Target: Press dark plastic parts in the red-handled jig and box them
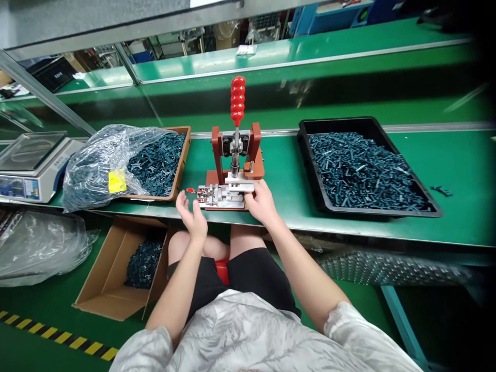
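Observation:
In front of me on the bench stands a toggle press (234,150) with an upright red handle (237,101). Its metal clamping jig (225,195) lies at the base, and a small red-tipped lever (191,190) sticks out on the left. My left hand (192,215) is beside that lever with its fingers apart and nothing visible in them. At the jig's right end, my right hand (262,202) has its fingers closed against the pale metal block (241,183). Whatever those fingertips hold is hidden.
To the right, a black tray (318,199) holds many small dark teal parts; a few lie beyond it. At left are a brown tray (185,155) of similar parts, partly under a plastic bag (96,165), and a scale (36,165). A cardboard box (103,279) stands below.

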The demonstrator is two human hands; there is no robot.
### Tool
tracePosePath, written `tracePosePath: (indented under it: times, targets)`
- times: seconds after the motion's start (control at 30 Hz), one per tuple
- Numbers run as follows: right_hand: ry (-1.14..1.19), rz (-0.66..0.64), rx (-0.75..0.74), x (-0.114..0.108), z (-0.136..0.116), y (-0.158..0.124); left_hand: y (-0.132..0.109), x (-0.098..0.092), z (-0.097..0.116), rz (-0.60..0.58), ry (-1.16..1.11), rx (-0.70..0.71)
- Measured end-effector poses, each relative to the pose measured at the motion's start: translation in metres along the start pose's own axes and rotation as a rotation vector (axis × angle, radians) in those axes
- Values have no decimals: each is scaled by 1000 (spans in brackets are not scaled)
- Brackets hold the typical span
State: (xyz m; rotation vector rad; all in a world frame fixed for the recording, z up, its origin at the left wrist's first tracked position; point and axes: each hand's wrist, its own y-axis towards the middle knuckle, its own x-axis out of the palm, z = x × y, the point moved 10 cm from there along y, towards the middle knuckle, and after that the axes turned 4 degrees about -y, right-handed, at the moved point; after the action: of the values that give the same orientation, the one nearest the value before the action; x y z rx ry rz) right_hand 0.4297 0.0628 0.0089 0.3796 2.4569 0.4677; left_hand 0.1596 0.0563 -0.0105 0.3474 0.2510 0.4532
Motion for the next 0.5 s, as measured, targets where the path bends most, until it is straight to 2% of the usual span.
tracePosePath:
  times: [0.03, 0.07, 0.1, 0.17, 0.2, 0.27, 0.33, 0.37, 0.43, 0.5]
  targets:
    - [-2, 11, -6, -3, -7, -10, -21, -6, 2, -14, 15, -15]
    - [3, 4, -25, -3, -16, -23, -43, -4, 0, -90, -28, -79]
    - [19, -22, -61, 0, -28, -39, -68, 2, -6, -210, -105, -183]
    - [54, -154, -152, 18, -55, -76, -118, 13, -20, -406, -254, -433]
    - [58, -234, -194, 29, -66, -94, -138, 14, -27, -450, -300, -548]
    - [57, -359, -228, 46, -78, -122, -160, 5, -43, -446, -321, -715]
    - [46, -405, -226, 44, -74, -128, -160, -16, -62, -420, -273, -783]
    - [30, -385, -218, 33, -67, -122, -153, -31, -73, -406, -226, -783]
    - [-55, -246, -195, -13, -44, -96, -123, -73, -100, -340, -95, -717]
    - [-205, -36, -155, -81, -17, -65, -84, -132, -130, -192, 59, -618]
